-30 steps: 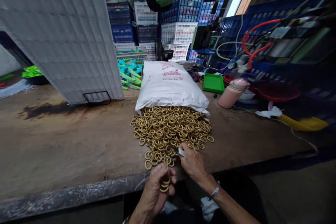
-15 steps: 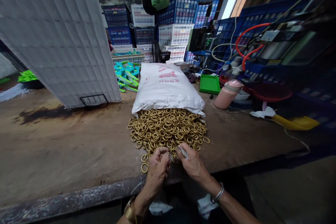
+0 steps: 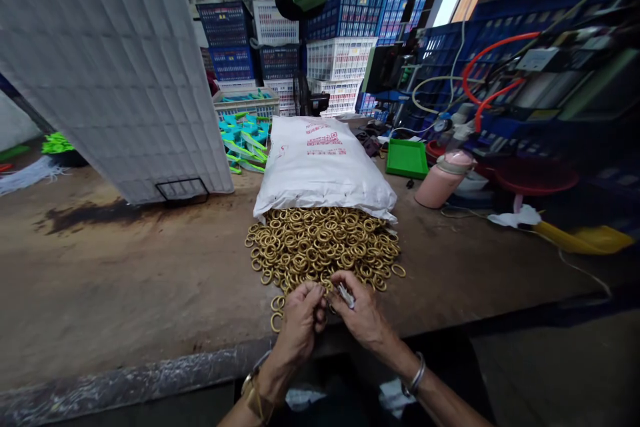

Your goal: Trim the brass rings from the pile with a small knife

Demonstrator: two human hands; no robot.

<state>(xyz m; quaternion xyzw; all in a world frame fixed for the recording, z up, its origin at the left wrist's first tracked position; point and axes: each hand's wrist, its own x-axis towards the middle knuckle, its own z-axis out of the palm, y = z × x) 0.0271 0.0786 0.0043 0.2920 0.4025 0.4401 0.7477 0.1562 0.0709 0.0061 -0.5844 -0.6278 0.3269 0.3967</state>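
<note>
A heap of gold-coloured rings [image 3: 325,243] spills from the mouth of a white printed sack [image 3: 325,170] onto the table. My left hand [image 3: 302,317] is closed at the near edge of the heap, thumb and fingertips pinched together; whatever is in the pinch is too small to make out. Close on its right, my right hand [image 3: 359,310] has its fingers curled around a small silvery-white object [image 3: 346,295] whose kind I cannot tell. The fingertips of both hands nearly meet over the rings. A few loose rings [image 3: 277,313] lie just left of my left hand.
A tall quilted grey-white panel [image 3: 130,80] stands at the left on the wooden table [image 3: 150,280]. Teal and green plastic pieces [image 3: 245,137] lie behind the sack. To the right are a green tray [image 3: 407,158], a pink bottle [image 3: 443,180] and a machine with orange hoses [image 3: 500,87].
My right hand's fingertips have come closer to my left hand, and the left fingers have turned slightly inward. The whole view has shifted a little.
</note>
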